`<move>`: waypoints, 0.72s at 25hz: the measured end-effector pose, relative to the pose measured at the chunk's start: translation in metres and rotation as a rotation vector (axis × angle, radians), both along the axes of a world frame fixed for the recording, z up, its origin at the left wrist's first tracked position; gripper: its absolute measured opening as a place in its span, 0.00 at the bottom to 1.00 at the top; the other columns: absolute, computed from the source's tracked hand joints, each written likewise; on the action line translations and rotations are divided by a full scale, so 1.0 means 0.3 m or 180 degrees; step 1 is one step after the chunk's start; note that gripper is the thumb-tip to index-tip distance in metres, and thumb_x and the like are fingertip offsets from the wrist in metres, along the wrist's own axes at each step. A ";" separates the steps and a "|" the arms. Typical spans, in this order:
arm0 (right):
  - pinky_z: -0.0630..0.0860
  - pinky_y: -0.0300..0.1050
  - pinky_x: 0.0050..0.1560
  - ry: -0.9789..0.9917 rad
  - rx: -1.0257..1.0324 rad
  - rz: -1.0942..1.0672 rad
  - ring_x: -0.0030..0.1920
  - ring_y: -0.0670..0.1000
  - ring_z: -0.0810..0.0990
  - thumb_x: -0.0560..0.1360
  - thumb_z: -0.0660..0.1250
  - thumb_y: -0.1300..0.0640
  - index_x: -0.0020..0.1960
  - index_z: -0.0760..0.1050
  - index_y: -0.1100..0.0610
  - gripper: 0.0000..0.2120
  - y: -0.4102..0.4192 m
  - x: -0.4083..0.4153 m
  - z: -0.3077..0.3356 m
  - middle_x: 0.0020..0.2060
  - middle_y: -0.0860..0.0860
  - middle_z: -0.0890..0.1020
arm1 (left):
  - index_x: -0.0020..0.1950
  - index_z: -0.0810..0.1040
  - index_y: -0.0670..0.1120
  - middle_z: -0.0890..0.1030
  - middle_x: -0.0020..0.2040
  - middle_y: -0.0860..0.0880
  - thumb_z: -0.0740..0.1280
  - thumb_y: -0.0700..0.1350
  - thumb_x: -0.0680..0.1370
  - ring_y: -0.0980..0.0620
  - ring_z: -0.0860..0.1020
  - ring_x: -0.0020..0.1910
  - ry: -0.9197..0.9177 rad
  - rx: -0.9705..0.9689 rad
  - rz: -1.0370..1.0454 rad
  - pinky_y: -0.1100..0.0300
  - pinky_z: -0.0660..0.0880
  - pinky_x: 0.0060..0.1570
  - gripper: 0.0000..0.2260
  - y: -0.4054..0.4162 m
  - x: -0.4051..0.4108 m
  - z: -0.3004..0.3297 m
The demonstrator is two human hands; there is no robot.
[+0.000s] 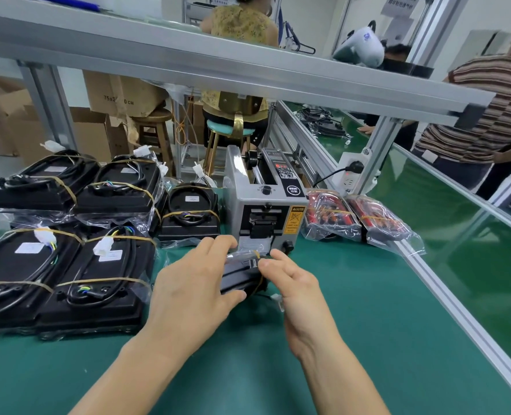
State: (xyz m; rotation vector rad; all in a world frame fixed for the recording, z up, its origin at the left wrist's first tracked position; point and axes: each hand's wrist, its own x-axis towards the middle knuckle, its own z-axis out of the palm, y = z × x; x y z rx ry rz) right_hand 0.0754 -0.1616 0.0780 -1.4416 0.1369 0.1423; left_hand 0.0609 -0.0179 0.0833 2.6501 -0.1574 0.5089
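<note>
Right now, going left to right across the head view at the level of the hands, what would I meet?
Flat black rubber-banded housings in clear bags → left hand → small black bagged part, gripped from both sides → right hand → green mat → aluminium table rail.

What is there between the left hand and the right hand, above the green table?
In the head view, a black bagged part lies between the left hand and the right hand; both hands hold it.
</note>
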 end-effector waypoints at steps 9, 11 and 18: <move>0.68 0.45 0.61 -0.0174 -0.0216 -0.0060 0.65 0.38 0.71 0.72 0.71 0.61 0.36 0.85 0.57 0.07 0.002 0.028 -0.014 0.59 0.44 0.77 | 0.52 0.71 0.53 0.78 0.49 0.58 0.78 0.53 0.62 0.51 0.79 0.43 -0.0131 -0.0048 -0.0043 0.55 0.74 0.37 0.24 -0.012 -0.014 0.000; 0.69 0.42 0.55 -0.0227 -0.0276 -0.0080 0.62 0.35 0.71 0.72 0.71 0.62 0.35 0.84 0.57 0.08 0.000 0.034 -0.013 0.56 0.47 0.78 | 0.53 0.70 0.54 0.77 0.50 0.58 0.78 0.54 0.63 0.51 0.79 0.45 -0.0127 -0.0073 -0.0056 0.55 0.74 0.38 0.24 -0.012 -0.014 -0.001; 0.70 0.39 0.54 -0.0462 -0.0592 -0.0216 0.55 0.35 0.74 0.71 0.72 0.63 0.27 0.82 0.52 0.15 0.012 0.040 -0.019 0.47 0.44 0.78 | 0.51 0.71 0.54 0.75 0.48 0.57 0.77 0.55 0.64 0.51 0.78 0.42 -0.0164 0.0142 -0.0119 0.57 0.70 0.34 0.22 -0.013 -0.011 -0.005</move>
